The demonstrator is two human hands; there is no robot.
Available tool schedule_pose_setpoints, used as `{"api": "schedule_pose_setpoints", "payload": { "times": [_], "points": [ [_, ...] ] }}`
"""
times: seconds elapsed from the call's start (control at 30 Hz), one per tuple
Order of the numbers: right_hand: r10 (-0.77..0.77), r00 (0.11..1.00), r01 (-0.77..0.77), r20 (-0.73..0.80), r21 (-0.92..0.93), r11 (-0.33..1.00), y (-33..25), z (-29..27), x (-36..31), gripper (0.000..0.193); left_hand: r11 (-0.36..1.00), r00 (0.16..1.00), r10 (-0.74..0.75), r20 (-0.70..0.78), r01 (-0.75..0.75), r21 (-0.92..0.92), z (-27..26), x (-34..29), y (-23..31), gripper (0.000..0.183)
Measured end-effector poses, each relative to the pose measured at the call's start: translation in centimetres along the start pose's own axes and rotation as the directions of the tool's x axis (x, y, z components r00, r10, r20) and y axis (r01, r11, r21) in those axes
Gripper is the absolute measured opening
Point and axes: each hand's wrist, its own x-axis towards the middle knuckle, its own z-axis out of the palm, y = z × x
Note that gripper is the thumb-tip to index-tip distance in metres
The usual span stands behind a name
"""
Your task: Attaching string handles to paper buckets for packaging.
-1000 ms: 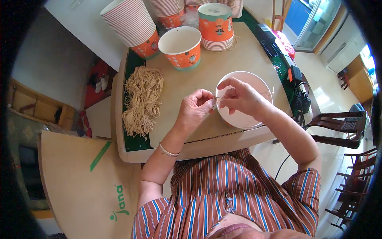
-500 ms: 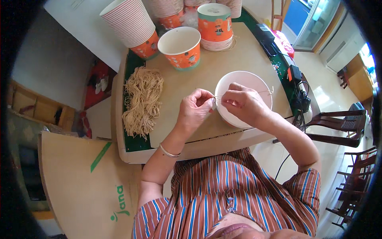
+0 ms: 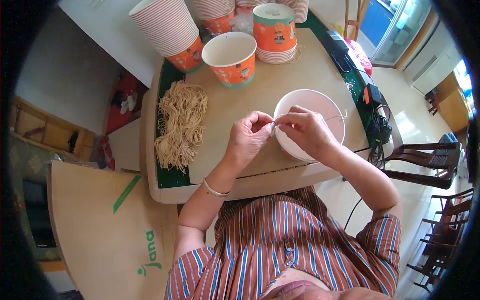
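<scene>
Over the left rim of a round paper tub (image 3: 327,102), my two hands meet at the fingertips. Thumb and index finger of my left hand (image 3: 249,139) are pinched on the end of a thin string. My right hand (image 3: 309,134) pinches the same string right beside them, its back covering part of the tub. From the right hand the string (image 3: 334,117) runs across the tub's opening to its right rim, where a short end sticks up. The exact spot between the fingertips is too small to make out. A bundle of beige strings (image 3: 181,125) lies to the left.
An orange patterned tub (image 3: 230,60) stands upright behind my hands. Stacked tubs (image 3: 172,35) lean at the back left, and an upturned stack (image 3: 274,32) stands beside them. Black cables and a power adapter (image 3: 372,95) lie along the right edge. A large cardboard sheet (image 3: 100,225) is at left.
My fingertips have come closer together, and the short stretch of string between them is now hidden. The whole view has shifted slightly.
</scene>
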Motion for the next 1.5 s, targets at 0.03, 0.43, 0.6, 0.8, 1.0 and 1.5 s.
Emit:
{"api": "schedule_pose_setpoints", "payload": {
  "times": [0.03, 0.43, 0.6, 0.8, 1.0, 1.5],
  "points": [
    [0.028, 1.000, -0.028, 0.005, 0.031, 0.999, 0.0, 0.0, 0.0, 0.014, 1.000, 1.000, -0.001, 0.000, 0.001, 0.000, 0.0, 0.0, 0.1, 0.006],
    [0.143, 0.989, -0.144, 0.025, 0.106, 0.984, 0.5, 0.6, -0.1, 0.016, 1.000, 1.000, -0.009, 0.013, 0.010, -0.011, 0.0, 0.0, 0.3, 0.005],
    [0.009, 0.998, -0.016, -0.059, -0.108, 0.994, -0.4, 0.5, -1.0, 0.017, 0.999, 1.000, -0.026, 0.012, 0.026, -0.034, 0.2, -0.1, 0.5, 0.005],
    [0.019, 0.999, -0.020, -0.043, -0.020, 1.000, 0.2, 0.6, -0.4, 0.014, 1.000, 1.000, -0.018, 0.012, 0.018, -0.020, 0.2, -0.1, 0.7, 0.005],
    [0.094, 0.995, -0.090, -0.036, 0.091, 0.992, 0.3, 0.6, 0.1, 0.014, 0.999, 1.000, -0.019, 0.004, 0.020, -0.040, 0.3, -0.1, 0.6, 0.005],
    [0.067, 0.996, -0.055, -0.066, 0.178, 0.983, 0.4, 0.8, 0.1, 0.013, 0.997, 1.000, 0.009, -0.015, -0.007, 0.079, 0.4, -0.4, 0.7, 0.005]
  ]
}}
